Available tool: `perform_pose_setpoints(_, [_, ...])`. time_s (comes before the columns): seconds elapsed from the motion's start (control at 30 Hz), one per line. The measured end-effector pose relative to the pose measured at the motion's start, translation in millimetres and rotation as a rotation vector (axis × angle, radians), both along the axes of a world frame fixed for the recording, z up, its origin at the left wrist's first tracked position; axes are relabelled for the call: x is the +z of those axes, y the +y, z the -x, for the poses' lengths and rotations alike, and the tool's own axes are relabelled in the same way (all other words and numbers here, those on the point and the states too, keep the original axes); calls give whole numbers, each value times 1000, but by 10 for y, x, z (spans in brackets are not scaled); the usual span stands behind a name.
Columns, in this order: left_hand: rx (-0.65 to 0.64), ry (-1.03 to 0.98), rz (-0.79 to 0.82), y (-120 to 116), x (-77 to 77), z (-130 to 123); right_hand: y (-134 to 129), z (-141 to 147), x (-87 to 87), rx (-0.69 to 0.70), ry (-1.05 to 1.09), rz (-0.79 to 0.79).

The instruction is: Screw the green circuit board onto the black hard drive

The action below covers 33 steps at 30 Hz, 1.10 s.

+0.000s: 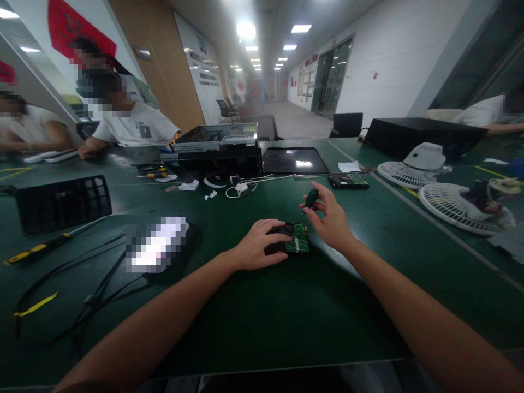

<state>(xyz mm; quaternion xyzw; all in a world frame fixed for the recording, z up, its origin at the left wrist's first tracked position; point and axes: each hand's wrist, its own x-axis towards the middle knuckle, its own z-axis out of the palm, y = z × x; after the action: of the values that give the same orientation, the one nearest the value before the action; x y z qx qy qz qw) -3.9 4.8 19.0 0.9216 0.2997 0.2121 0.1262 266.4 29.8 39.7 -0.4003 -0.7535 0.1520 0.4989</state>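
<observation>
A hard drive [301,240] with its green circuit board facing up lies on the green table in front of me. My left hand [264,244] spans its left part, thumb along the near edge and fingers across the top, holding it against the tabletop. Between the thumb and fingers of my right hand [325,214] is a screwdriver [311,197] with a dark green handle. Its thin shaft points down to the drive's far right corner; whether the tip touches a screw is too small to tell.
Another hard drive [349,180] lies farther back. Beyond are an opened computer case [216,150], a dark panel [295,160] and white fan grilles [444,204]. On the left are a yellow-black screwdriver [39,250], a blurred-out bright screen [158,244] and black cables [102,284]. People sit across the table.
</observation>
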Motion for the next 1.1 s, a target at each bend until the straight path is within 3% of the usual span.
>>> perform_pose_setpoints(0.23, [-5,2,-24,15,-43,9,33,-32,-41,-78,-105,-102])
perform_pose_setpoints(0.47, [-9,5,-23,20,-44,11,-4,9,-32,-34,-24,-36])
perform_pose_setpoints(0.7, [-10,7,-33,30,-67,15,30,-47,-39,-100,-118,-105])
perform_pose_setpoints(0.93, [-15,-2,-42,24,-71,14,22,-42,-44,-18,-53,-30])
perform_pose_setpoints(1.1, [-13,2,-42,28,-80,19,42,-63,-41,-70,-114,-99])
